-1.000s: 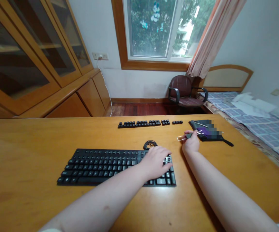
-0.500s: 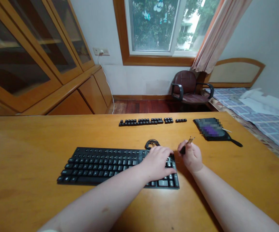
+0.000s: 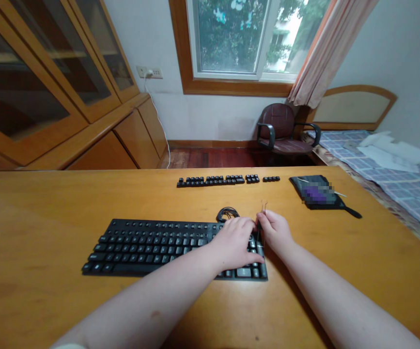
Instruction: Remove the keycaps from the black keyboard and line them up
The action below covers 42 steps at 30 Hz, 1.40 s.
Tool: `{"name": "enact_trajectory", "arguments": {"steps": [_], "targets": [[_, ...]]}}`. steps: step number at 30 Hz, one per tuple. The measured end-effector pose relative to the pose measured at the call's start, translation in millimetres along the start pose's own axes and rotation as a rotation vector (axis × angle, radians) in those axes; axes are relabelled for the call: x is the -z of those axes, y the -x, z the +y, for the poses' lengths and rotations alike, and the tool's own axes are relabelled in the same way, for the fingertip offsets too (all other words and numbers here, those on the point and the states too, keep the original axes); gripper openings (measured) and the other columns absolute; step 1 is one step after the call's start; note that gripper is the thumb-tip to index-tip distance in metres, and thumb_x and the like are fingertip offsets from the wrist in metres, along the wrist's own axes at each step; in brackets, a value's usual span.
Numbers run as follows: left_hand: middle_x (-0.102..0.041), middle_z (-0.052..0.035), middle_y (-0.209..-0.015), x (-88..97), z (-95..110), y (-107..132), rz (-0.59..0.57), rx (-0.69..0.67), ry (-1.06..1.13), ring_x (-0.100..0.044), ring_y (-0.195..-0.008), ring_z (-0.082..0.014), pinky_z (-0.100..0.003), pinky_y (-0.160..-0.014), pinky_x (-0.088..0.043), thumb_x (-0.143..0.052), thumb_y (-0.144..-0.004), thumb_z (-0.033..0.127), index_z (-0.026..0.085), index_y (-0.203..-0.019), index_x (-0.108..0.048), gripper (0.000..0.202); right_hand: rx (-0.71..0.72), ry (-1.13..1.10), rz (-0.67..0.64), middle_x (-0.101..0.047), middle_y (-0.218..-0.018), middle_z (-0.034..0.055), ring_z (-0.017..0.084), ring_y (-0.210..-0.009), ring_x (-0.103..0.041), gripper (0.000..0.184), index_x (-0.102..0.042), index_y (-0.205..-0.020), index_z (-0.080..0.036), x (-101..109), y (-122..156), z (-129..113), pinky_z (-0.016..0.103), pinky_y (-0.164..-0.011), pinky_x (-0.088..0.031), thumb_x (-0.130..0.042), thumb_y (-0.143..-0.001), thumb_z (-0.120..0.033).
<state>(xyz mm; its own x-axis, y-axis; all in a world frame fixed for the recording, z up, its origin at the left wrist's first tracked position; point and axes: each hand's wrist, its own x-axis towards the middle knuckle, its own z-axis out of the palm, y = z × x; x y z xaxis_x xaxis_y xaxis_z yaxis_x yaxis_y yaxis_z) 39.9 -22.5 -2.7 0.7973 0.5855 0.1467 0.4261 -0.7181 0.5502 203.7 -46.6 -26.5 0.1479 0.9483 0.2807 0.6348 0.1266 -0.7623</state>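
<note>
Short of the bench's point(image 3: 50, 228) far edge, my right grip point(image 3: 275, 231) pinches a wire tool point(image 3: 258, 230) (likely light, springy; best held mid-handle), my left grip point(image 3: 232, 243) spread over the keyboard point(image 3: 151, 248).

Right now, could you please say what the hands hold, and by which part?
The right hand grips a wire-ended tool by its dark middle; the left hand rests on the keyboard.
</note>
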Motion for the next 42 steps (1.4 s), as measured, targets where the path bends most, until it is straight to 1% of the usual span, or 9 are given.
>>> {"name": "enact_trajectory", "arguments": {"steps": [5, 12, 15, 17, 20, 25, 35, 38, 42], "targets": [[-0.055, -0.004, -0.096, -1.3, 1, 0, 0.02, 0.06, 0.021, -0.052, -0.094, -0.0242, -0.039, -0.086, -0.04, -0.076, -0.055, 0.048, 0.02, -0.091, -0.048, 0.053, -0.06, 0.052, 0.003, -0.049, -0.05, -0.0015, 0.012, -0.05, -0.047, 0.041, -0.049, -0.056, -0.018, -5, 0, -1, 0.023, -0.05, -0.033, -0.04, -0.087, -0.043], [-0.054, -0.0046, -0.095, 0.9, 2, 0, -0.009, 0.053, -0.037, -0.051, -0.093, -0.0246, -0.039, -0.083, -0.04, -0.074, -0.057, 0.049, 0.019, -0.086, -0.047, 0.05, -0.123, 0.032, 0.04, -0.051, -0.05, -0.0012, 0.013, -0.049, -0.049, 0.041, -0.052, -0.06, -0.018, -9, 2, -7, 0.023, -0.048, -0.033, -0.037, -0.089, -0.044], [-0.055, -0.0057, -0.099, 0.5, 2, 0, -0.026, 0.029, -0.055, -0.05, -0.097, -0.0254, -0.04, -0.086, -0.039, -0.073, -0.059, 0.051, 0.019, -0.091, -0.049, 0.051, -0.122, 0.017, 0.054, -0.049, -0.047, -0.0021, 0.012, -0.047, -0.048, 0.04, -0.051, -0.06, -0.019, -8, 5, -9, 0.023, -0.046, -0.033, -0.037, -0.089, -0.043], [-0.055, -0.0072, -0.105, -0.1, 1, 0, -0.024, 0.007, -0.063, -0.049, -0.102, -0.0267, -0.041, -0.09, -0.037, -0.072, -0.06, 0.052, 0.018, -0.101, -0.05, 0.057, -0.039, 0.017, 0.034, -0.049, -0.047, -0.0022, 0.012, -0.046, -0.047, 0.039, -0.05, -0.06, -0.019, -6, 8, -10, 0.023, -0.046, -0.034, -0.037, -0.09, -0.039], [-0.054, -0.0081, -0.114, -0.3, 0, 0, -0.02, -0.026, -0.068, -0.047, -0.107, -0.0274, -0.043, -0.093, -0.036, -0.071, -0.062, 0.051, 0.018, -0.114, -0.048, 0.065, 0.201, 0.038, -0.025, -0.052, -0.051, -0.001, 0.011, -0.047, -0.049, 0.033, -0.052, -0.063, -0.019, 0, 14, -10, 0.023, -0.049, -0.037, -0.038, -0.09, -0.032], [-0.056, -0.006, -0.113, -0.1, 0, -1, -0.029, -0.042, -0.084, -0.049, -0.104, -0.0272, -0.043, -0.09, -0.038, -0.068, -0.066, 0.05, 0.021, -0.108, -0.056, 0.053, 0.451, 0.087, -0.013, -0.057, -0.055, 0.0019, 0.013, -0.052, -0.053, 0.029, -0.055, -0.066, -0.02, 6, 19, -10, 0.025, -0.054, -0.041, -0.037, -0.089, -0.024], [-0.059, -0.005, -0.113, -2.2, 0, -1, -0.004, -0.008, -0.002, -0.051, -0.105, -0.0266, -0.041, -0.091, -0.038, -0.065, -0.07, 0.045, 0.022, -0.108, -0.059, 0.044, 0.625, 0.187, -0.002, -0.058, -0.055, 0.0038, 0.014, -0.052, -0.053, 0.028, -0.054, -0.065, -0.021, 7, 17, -13, 0.026, -0.053, -0.042, -0.038, -0.088, -0.022], [-0.058, -0.0044, -0.119, -3.1, 0, -1, 0.001, -0.025, 0.035, -0.049, -0.112, -0.0256, -0.041, -0.096, -0.035, -0.065, -0.071, 0.041, 0.023, -0.114, -0.056, 0.048, 0.683, 0.234, -0.02, -0.06, -0.057, 0.0047, 0.015, -0.054, -0.055, 0.025, -0.056, -0.069, -0.02, 8, 17, -15, 0.026, -0.055, -0.045, -0.039, -0.087, -0.021], [-0.061, -0.0022, -0.115, -3.9, -1, -1, -0.013, -0.066, 0.058, -0.047, -0.115, -0.0249, -0.042, -0.099, -0.032, -0.064, -0.072, 0.035, 0.025, -0.111, -0.058, 0.041, 0.69, 0.285, -0.058, -0.061, -0.058, 0.0055, 0.016, -0.055, -0.056, 0.025, -0.057, -0.07, -0.02, 9, 18, -14, 0.028, -0.055, -0.046, -0.038, -0.086, -0.022]]}}
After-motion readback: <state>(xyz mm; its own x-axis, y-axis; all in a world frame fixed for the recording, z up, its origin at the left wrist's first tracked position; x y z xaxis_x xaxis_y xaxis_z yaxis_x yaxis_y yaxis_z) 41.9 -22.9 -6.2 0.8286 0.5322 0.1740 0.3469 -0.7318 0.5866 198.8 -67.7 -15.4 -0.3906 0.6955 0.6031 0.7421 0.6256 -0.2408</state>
